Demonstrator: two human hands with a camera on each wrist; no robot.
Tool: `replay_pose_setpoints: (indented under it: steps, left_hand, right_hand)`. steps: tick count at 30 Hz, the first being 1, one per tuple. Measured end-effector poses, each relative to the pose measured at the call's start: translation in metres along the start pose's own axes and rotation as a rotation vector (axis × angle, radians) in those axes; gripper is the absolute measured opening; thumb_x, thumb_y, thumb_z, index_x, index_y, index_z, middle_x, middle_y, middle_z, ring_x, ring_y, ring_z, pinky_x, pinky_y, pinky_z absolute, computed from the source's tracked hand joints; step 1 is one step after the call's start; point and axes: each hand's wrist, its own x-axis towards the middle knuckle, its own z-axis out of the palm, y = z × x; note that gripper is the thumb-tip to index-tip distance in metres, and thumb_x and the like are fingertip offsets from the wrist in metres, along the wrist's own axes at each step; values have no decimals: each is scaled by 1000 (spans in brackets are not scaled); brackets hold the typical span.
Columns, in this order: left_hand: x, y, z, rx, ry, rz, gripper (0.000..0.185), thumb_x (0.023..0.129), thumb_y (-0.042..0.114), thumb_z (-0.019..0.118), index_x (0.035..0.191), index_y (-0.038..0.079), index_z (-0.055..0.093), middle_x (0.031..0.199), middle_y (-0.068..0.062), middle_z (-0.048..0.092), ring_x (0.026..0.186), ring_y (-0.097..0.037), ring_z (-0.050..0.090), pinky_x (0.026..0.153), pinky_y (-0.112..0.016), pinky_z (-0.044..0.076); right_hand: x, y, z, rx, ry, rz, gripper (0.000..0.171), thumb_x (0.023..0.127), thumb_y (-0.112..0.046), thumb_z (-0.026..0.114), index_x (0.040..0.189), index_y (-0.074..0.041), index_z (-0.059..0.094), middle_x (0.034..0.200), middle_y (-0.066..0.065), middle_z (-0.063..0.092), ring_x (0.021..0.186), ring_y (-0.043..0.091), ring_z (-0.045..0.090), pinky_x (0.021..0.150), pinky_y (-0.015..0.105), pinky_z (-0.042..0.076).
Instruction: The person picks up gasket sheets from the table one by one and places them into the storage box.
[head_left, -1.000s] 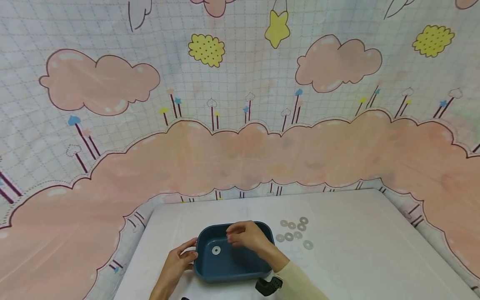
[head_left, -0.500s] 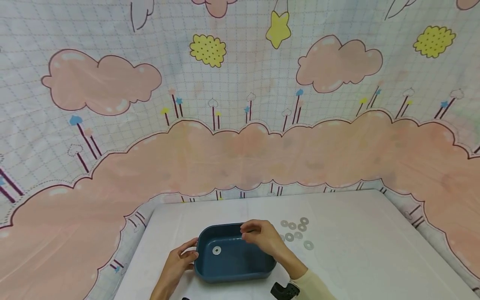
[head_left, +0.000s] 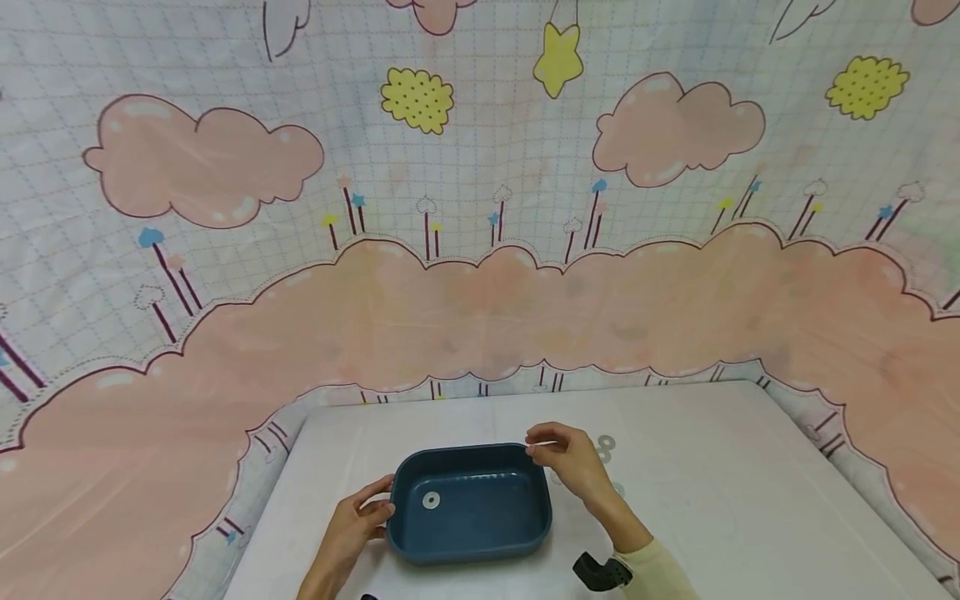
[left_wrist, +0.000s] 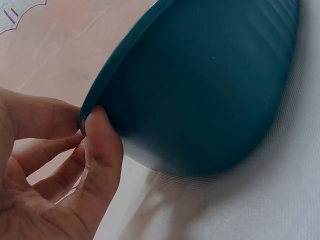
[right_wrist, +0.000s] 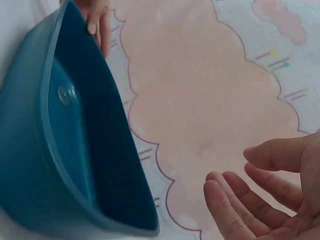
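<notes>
While the left hand grips the blue tray's left rim | right hand, fingers relaxed, has left the tray for the washers | one washer lies inside, tray unmoved on the surface.

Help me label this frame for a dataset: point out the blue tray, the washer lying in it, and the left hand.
blue tray (head_left: 480,552): head view, on its near rim.
washer (head_left: 431,500): head view, on the metal ring lying on the tray floor.
left hand (head_left: 351,527): head view, on the back of the hand at the tray's left edge.
</notes>
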Motion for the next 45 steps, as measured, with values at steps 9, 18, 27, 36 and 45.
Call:
replay_pose_setpoints:
  steps: [9,18,27,36,45]
  left_hand:
    - [0,1,0,-6,3,2,51,88,-2,64,138,1,55,124,-18,61,86,-18,65,62,-32,55]
    - [0,2,0,-6,12,11,50,88,-3,63,137,2,56,124,-17,60,87,-18,65,63,-31,55]
    - [1,1,0,1,12,0,49,89,-3,63,138,2,55,127,-18,58,88,-19,64,63,-31,55]
    - [-1,2,1,-10,8,8,50,88,-4,63,137,1,56,125,-17,59,87,-17,64,62,-30,54]
    - [0,0,1,-1,8,5,49,89,-2,64,137,2,56,124,-16,60,88,-17,65,63,-31,55]
  right_hand:
    - [-2,13,-20,-10,55,11,23,90,-5,65,113,-5,68,113,16,70,97,23,72,80,29,58]
    - [4,21,-44,-99,102,-45,25,91,-13,68,115,-4,68,112,16,70,93,24,72,80,26,58]
    - [9,30,-78,-251,158,-85,24,93,-16,67,116,-9,68,112,11,71,101,21,68,79,18,54]
    - [18,44,-104,-264,177,-36,31,94,-24,66,121,-8,66,115,12,69,101,11,66,82,15,50]
    - [28,68,-118,-299,206,11,38,92,-27,68,123,-4,65,113,14,69,99,12,64,79,15,49]
